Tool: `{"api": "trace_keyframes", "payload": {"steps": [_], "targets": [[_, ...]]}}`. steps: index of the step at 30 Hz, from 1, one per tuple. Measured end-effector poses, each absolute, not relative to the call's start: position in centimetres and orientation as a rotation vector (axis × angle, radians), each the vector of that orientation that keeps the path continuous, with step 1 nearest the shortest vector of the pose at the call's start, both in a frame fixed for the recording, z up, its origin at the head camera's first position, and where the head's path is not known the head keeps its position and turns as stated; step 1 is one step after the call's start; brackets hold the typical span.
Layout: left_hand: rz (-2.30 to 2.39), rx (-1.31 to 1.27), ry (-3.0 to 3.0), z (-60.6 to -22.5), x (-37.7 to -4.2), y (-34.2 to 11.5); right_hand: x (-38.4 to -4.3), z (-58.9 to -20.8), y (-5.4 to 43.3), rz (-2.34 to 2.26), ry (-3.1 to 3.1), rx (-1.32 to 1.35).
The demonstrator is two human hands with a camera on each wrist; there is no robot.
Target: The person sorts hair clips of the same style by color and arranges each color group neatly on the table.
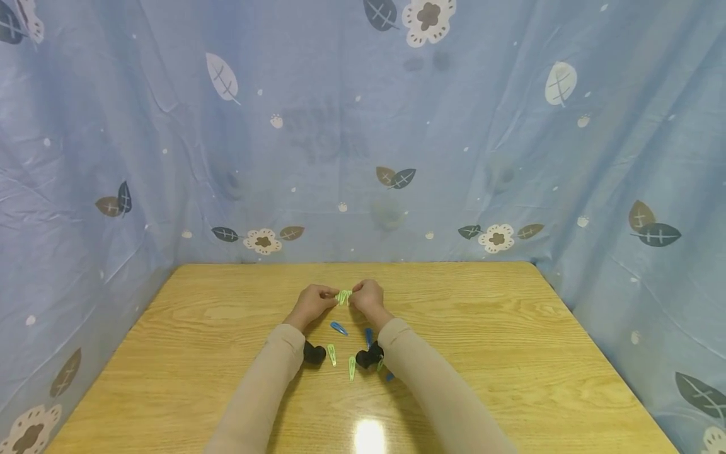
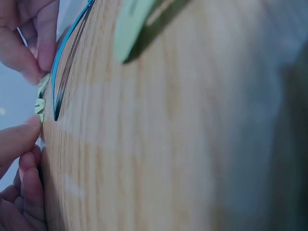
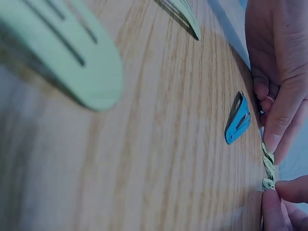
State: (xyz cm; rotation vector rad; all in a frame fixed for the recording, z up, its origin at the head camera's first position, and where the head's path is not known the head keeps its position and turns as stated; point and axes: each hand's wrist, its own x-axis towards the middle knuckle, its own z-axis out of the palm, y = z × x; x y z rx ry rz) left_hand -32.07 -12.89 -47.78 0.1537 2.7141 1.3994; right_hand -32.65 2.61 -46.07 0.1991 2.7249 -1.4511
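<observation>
A small cluster of green snap hair clips [image 1: 343,296] lies toward the far side of the table, between the two hands. My left hand [image 1: 314,302] pinches its left side with thumb and fingertips. From the other side, my right hand [image 1: 368,297] grips the right end of the cluster between thumb and index finger. The right wrist view shows the green clips [image 3: 268,168] overlapping each other, fingertips right at both ends. Closer in, a blue hair clip [image 1: 339,328] lies left of centre and a second blue hair clip [image 1: 368,337] beside the right wrist.
Loose green clips [image 1: 331,355] lie between the forearms, one partly hidden by the right wrist camera [image 1: 370,355]. Another blue clip [image 1: 390,376] shows beside the right sleeve. A blue patterned curtain [image 1: 340,126] surrounds the wooden table [image 1: 482,328] at back and sides.
</observation>
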Motion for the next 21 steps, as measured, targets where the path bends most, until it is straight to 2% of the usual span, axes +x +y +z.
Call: {"api": "trace_keyframes", "payload": {"steps": [21], "targets": [[1.391,0.136,2.715,-47.7,-32.0,-13.0,-29.8,-45.9,7.6,-1.788,2.484,-0.232]]}}
